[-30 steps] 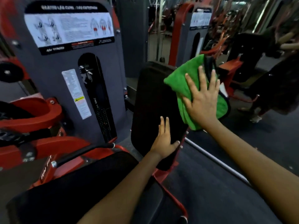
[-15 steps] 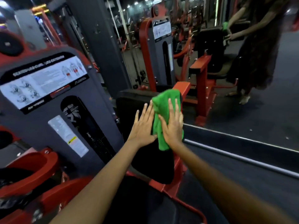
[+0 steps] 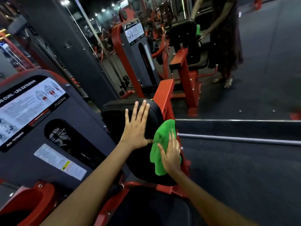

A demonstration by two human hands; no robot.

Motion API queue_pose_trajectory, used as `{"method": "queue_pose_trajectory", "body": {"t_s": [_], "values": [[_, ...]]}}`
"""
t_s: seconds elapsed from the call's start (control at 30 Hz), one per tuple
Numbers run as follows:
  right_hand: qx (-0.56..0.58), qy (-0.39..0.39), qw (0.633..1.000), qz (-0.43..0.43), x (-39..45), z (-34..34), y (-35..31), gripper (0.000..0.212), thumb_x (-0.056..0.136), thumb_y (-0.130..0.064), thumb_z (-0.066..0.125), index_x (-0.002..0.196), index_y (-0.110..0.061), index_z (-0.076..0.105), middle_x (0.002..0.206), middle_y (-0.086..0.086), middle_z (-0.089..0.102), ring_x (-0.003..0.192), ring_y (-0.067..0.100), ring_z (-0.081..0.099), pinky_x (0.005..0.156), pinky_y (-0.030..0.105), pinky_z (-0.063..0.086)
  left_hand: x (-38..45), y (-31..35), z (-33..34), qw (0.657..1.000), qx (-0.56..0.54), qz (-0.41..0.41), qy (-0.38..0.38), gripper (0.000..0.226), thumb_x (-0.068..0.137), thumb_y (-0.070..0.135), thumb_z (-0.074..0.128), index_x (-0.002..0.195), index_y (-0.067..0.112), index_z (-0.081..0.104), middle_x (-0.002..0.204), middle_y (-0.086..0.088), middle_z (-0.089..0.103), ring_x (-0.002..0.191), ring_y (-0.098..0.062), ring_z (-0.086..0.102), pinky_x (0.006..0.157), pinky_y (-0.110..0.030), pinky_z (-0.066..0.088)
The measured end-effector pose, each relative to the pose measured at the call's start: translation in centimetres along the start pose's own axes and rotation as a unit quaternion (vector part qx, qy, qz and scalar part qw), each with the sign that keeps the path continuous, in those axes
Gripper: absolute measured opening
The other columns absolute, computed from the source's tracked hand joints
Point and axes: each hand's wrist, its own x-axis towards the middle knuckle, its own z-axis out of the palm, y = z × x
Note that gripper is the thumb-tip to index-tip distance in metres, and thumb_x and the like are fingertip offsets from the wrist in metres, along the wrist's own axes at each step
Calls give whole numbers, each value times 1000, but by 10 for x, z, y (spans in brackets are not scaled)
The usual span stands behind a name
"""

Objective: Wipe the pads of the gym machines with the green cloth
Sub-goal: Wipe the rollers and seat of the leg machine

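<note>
Your right hand (image 3: pixel 171 154) presses the cloth (image 3: pixel 158 144) flat-fingered against the pad (image 3: pixel 117 115); your left hand (image 3: pixel 136 128) rests on it, fingers spread, holding nothing.

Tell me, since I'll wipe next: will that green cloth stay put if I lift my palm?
Probably not. The green cloth looks limp, folding and drooping around the right hand. It hangs on the black pad's steep face, so only the flat palm's pressure seems to hold it; likely light.

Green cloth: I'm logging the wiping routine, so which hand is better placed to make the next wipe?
Right. The right hand already presses the green cloth flat on the back pad; the left hand only braces it, bare.
</note>
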Motion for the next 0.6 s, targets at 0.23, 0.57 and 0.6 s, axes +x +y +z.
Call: {"method": "queue_pose_trajectory", "body": {"t_s": [0.23, 0.57, 0.6], "values": [[31, 7, 997, 70, 22, -4, -39, 73, 89, -53, 35, 150, -14, 21, 157, 2, 22, 139, 22, 21, 109, 27, 9, -4, 4, 1, 999, 33, -2, 5, 125, 62, 56, 75, 149, 22, -7, 159, -13, -1, 145, -35, -4, 110, -63, 14], [48, -74, 959, 269, -19, 0, 0, 65, 99, -44, 39, 152, -16, 13, 158, 6, 18, 142, 27, 16, 114, 43, 12, -5, 25, 11, 991, 111, 2, 76, 109, 61, 4, 70, 151, 18, 9, 158, -17, 0, 145, -37, 0, 114, -56, -5], [52, -61, 961, 264, -15, 0, -6, 64, 99, -44, 38, 152, -17, 13, 158, 5, 18, 142, 27, 16, 114, 43, 11, -6, 28, 14, 983, 155, 46, 88, 96, 65, 3, 61, 150, 12, 18, 158, -14, 7, 145, -35, 5, 115, -54, -5]]}}
